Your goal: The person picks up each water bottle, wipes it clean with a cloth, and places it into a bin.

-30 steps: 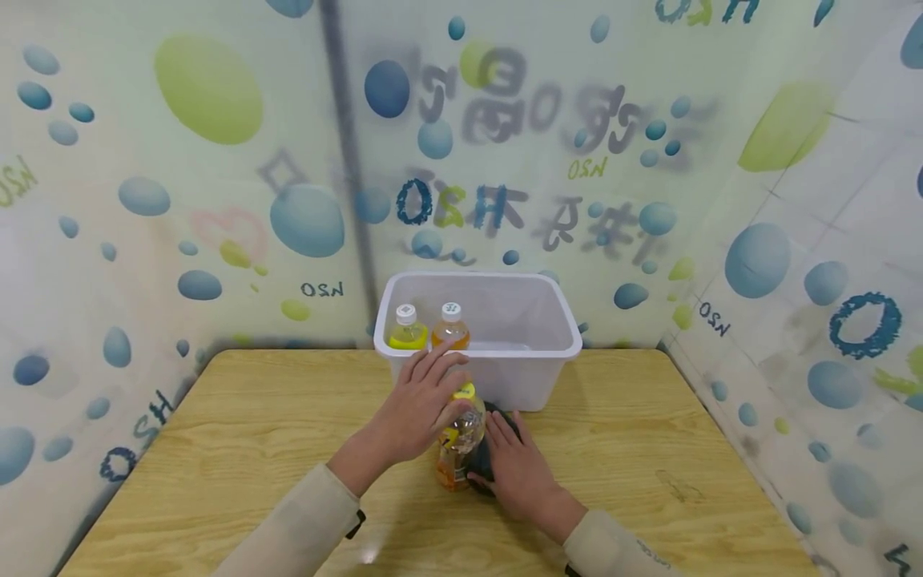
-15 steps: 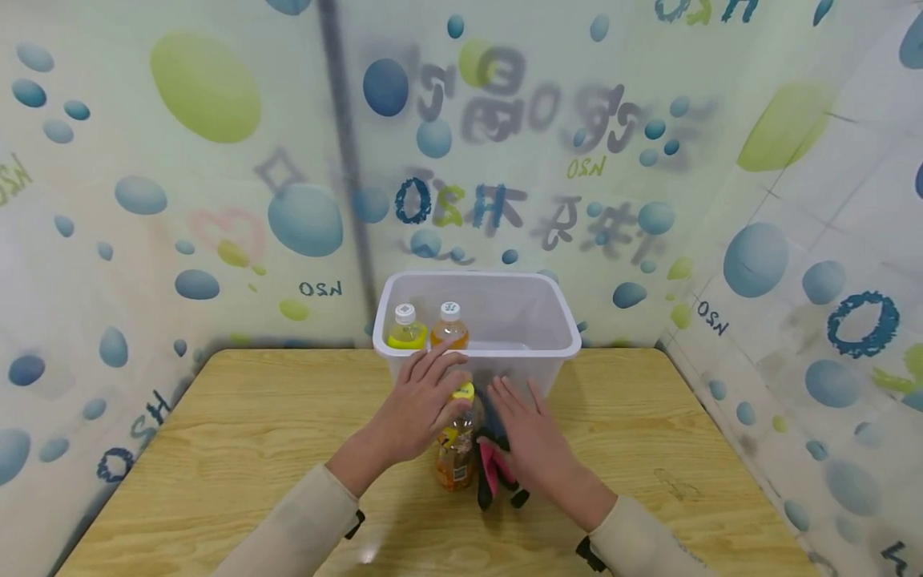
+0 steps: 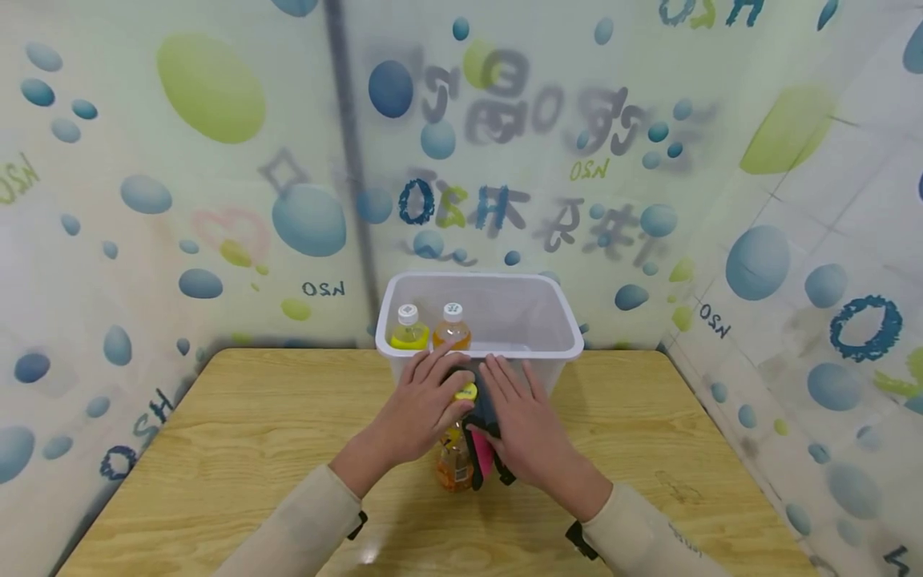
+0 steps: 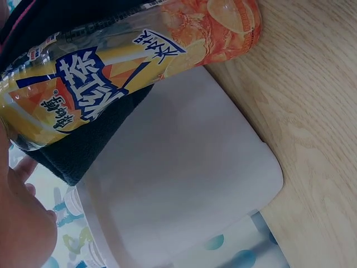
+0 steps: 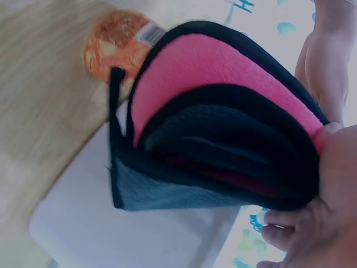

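Observation:
A bottle of orange-labelled iced tea (image 3: 454, 466) with a yellow cap stands upright on the table. Around its top my left hand (image 3: 417, 409) curls its thumb and fingers. Right beside the bottle, my right hand (image 3: 537, 437) pinches a folded cloth (image 3: 481, 450) between thumb and extended fingers. Dark grey outside and pink inside, the cloth has black edging and a small loop, clearest in the right wrist view. In the left wrist view the cloth (image 4: 92, 148) shows behind the bottle (image 4: 184, 42), partly hidden by it.
Just behind the hands stands a white plastic bin (image 3: 534, 353) at the table's (image 3: 288, 417) back edge. Inside, on its left, are a yellow drink bottle (image 3: 409, 332) and an orange drink bottle (image 3: 452, 327), both white-capped. A patterned curtain (image 3: 310, 160) hangs behind.
My right hand has moved up and away along the bottle with the cloth, whose pink inside now shows. The cloth's lower end has risen since half a second ago. My left hand stays put.

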The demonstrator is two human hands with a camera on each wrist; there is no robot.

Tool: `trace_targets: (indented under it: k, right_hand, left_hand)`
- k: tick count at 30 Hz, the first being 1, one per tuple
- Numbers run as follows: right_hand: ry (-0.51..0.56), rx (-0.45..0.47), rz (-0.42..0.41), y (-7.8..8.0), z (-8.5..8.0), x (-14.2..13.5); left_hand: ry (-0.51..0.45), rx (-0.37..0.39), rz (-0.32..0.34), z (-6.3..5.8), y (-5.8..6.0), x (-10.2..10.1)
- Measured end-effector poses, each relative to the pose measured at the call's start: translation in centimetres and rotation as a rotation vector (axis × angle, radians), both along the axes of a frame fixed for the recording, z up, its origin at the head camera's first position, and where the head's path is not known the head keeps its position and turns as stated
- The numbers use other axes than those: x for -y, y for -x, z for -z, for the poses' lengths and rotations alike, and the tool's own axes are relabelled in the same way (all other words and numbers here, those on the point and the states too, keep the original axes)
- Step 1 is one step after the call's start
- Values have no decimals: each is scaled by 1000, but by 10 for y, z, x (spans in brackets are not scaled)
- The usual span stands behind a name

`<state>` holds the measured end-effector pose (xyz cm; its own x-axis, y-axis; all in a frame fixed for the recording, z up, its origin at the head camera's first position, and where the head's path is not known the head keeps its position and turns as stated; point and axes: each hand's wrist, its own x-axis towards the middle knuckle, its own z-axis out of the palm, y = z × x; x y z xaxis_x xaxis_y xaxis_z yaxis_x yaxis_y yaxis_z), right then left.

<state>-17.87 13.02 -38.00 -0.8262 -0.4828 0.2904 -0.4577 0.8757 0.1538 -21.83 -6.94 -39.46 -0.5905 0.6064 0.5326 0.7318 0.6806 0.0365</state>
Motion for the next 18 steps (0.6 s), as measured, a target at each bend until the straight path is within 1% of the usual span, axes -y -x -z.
trace_targets:
  k: [3, 7, 11, 15, 18]
  right_hand:
    - [-43, -6, 8, -1, -1, -1]
    - [-119, -55, -18, 0, -3, -3]
    - [-168, -99, -40, 1, -4, -6]
    - [-202, -94, -43, 0, -4, -9]
    - [-218, -73, -35, -1, 1, -12]
  left_hand:
    - [-4, 0, 2, 1, 0, 0]
    - [0, 0, -4, 0, 0, 0]
    - [0, -2, -7, 0, 0, 0]
    - [-2, -5, -7, 0, 0, 0]
    - [-2, 1, -8, 0, 0, 1]
